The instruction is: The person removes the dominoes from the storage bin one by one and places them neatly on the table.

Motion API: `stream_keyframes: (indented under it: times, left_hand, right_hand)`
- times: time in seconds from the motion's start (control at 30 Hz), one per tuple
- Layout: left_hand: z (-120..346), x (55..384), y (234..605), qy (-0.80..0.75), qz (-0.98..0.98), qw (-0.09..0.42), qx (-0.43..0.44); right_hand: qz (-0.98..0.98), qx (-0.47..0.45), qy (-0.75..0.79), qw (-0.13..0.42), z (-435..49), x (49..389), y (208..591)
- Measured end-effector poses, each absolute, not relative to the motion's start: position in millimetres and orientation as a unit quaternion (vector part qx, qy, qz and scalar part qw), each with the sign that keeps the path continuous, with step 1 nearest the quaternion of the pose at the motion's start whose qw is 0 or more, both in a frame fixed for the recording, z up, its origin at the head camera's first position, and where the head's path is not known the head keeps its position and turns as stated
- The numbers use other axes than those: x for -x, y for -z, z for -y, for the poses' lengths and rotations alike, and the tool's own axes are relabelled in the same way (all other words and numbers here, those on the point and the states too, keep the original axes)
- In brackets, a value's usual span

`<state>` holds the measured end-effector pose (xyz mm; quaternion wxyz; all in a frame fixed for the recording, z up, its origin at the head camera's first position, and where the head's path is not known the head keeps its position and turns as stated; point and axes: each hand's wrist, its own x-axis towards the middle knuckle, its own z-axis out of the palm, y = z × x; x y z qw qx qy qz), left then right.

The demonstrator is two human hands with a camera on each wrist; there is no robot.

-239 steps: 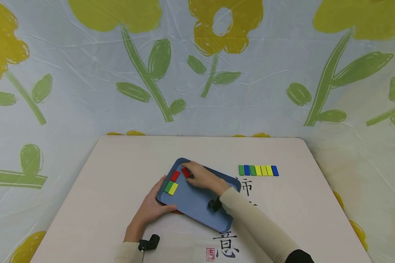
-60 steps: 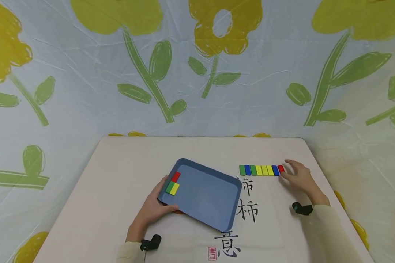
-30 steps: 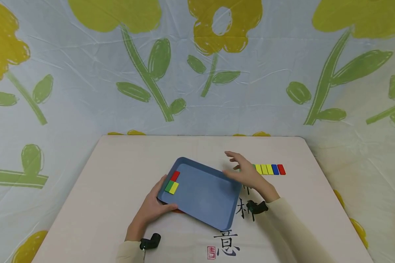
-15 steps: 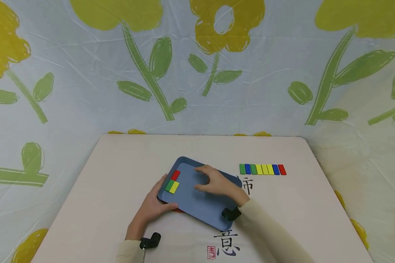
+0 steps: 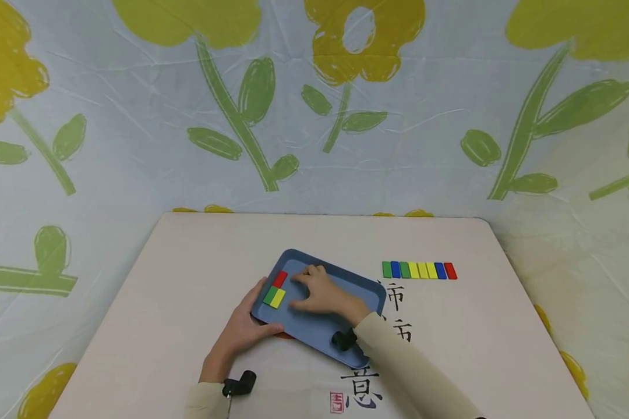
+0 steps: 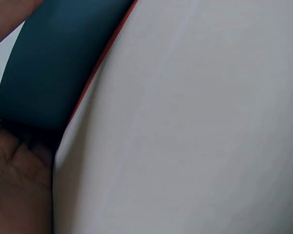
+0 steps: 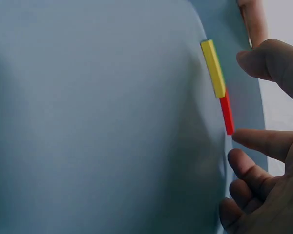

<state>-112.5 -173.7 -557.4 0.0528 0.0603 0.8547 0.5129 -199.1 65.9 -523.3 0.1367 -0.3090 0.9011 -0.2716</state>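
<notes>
A blue tray (image 5: 340, 279) lies at a slant on the table. My left hand (image 5: 241, 326) grips its left end, thumb along the near rim; in the left wrist view the tray's wall (image 6: 58, 63) hides part of the fingers. Against the tray's left side sit a red tile (image 5: 279, 279), a green tile (image 5: 271, 295) and a yellow tile (image 5: 278, 298). My right hand (image 5: 322, 294) hovers over the tray just right of them, thumb and fingers spread. In the right wrist view, its index fingertip (image 7: 241, 136) appears close to the red tile (image 7: 227, 115); contact cannot be told.
To the right of the tray runs a row of several tiles (image 5: 419, 270), green, blue and yellow, ending in a red one (image 5: 450, 271). Black brush characters (image 5: 361, 387) mark the table sheet. Something reddish (image 5: 284, 336) shows beneath the tray's near edge. A flowered cloth (image 5: 419, 157) hangs behind.
A red tile that my right hand touched in the tray has gone to the row's right end. That hand has since come back left, empty, over the tray. The left hand stays put.
</notes>
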Motion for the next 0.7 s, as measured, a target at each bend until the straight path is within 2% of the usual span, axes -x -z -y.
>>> stream_keyframes:
  times: [0.7]
  left_hand:
    - [172.0,110.3,551.9,-0.532,-0.843,0.049,-0.068]
  right_hand:
    - [-0.908,0.312,0.252,0.12,-49.8,210.0,524.8]
